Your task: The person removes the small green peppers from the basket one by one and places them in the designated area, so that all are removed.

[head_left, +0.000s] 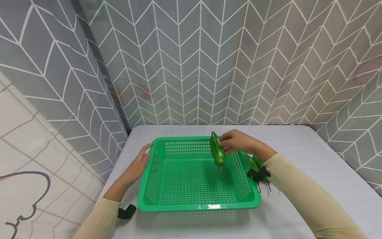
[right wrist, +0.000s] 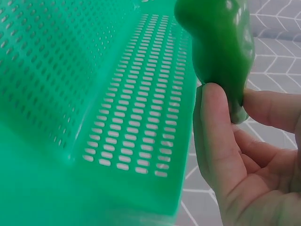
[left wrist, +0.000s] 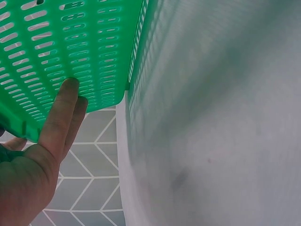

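A long green pepper (head_left: 218, 151) is pinched by the thumb and fingers of my right hand (head_left: 235, 142) above the right part of a green plastic basket (head_left: 197, 207). Its stem points down toward the basket floor. In the right wrist view, the pepper (right wrist: 221, 42) has a glossy skin and my right hand (right wrist: 254, 174) grips its narrow end. My left hand (head_left: 137, 167) holds the basket's left rim. From the left wrist, two fingers of that hand (left wrist: 28, 179) lie straight against the basket's slotted outer wall (left wrist: 94, 56), with other digits at the rim.
More green peppers (head_left: 253, 162) lie on the white-covered table (head_left: 298, 159) just right of the basket, partly hidden by my right forearm and its black wrist camera (head_left: 259, 174). Another black wrist camera (head_left: 126, 211) is at my left wrist. Grey patterned curtains (head_left: 191, 66) surround the table.
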Demonstrator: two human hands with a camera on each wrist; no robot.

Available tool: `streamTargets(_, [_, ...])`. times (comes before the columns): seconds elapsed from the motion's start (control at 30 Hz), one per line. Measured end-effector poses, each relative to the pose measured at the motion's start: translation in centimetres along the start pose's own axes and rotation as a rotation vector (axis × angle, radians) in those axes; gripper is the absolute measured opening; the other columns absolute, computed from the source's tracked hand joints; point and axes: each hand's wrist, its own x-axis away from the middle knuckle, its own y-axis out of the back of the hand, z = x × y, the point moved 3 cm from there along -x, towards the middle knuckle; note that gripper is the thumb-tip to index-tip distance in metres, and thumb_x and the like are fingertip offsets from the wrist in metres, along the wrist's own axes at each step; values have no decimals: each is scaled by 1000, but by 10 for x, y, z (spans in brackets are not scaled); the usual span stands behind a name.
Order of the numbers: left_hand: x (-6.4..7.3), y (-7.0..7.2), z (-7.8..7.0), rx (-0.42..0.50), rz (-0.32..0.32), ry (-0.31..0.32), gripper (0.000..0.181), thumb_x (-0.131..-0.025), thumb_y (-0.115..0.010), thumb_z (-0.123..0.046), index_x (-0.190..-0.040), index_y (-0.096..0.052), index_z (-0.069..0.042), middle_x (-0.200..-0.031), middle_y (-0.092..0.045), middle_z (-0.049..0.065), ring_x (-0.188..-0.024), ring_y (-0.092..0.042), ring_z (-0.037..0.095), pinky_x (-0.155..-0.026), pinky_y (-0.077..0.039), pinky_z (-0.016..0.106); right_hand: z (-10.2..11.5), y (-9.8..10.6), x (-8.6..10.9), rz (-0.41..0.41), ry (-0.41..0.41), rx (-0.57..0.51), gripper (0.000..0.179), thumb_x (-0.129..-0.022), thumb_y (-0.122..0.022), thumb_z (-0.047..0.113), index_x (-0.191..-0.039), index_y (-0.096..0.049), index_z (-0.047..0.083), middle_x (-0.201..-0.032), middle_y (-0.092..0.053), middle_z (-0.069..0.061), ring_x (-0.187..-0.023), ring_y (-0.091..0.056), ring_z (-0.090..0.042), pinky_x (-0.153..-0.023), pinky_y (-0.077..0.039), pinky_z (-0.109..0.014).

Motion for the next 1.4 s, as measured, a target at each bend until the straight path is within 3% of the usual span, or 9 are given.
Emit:
streamTargets(0.33, [0,0,2,-11,5,-7,49,-114,-24,-27,-161,-14,-16,-109,-62,16,-94,-64,24,-101,-39,50,-8,11,12,-21,-20,23,55,-105,-55,11,-146,-35,-19,-124,-56,-27,-101,-65,-27,-89,-56,-41])
streamTargets(0.57, [1,-1,2,-3,9,-16,50,-114,-24,-27,-161,-14,-14,-113,-60,16,-99,-62,24,-106,-33,54,-15,17,18,-32,-33,27,55,-105,-55,11,-146,-34,-20,-124,-55,-28,-98,-67,-26,-87,-56,-40])
streamTargets(0.8, [1,2,2,16,12,-8,49,-114,-23,-27,-161,-14,-15,-116,-62,20,-90,-67,26,-95,-46,45,-12,24,25,-19,-21,65,56,-105,-55,11,-145,-34,-20,-118,-57,-24,-98,-66,-26,-88,-56,-41])
streamTargets(1.0, [-1,2,3,-12,-2,-8,50,-114,-24,-27,-161,-16,-16,-117,-59,18,-106,-59,25,-110,-30,57,-16,29,31,-35,-50,60,55,-105,-55,9,-145,-33,-21,-122,-56,-27,-100,-65,-24,-89,-56,-42])
streamTargets(1.4, [-1,1,4,2,3,-20,50,-114,-24,-28,-161,-15,-14,-132,-50,22,-125,-46,35,-114,-19,63,-25,39,40,-48,-59,39,55,-106,-54,11,-145,-32,-22,-134,-50,-35,-115,-61,-40,-89,-55,-42])
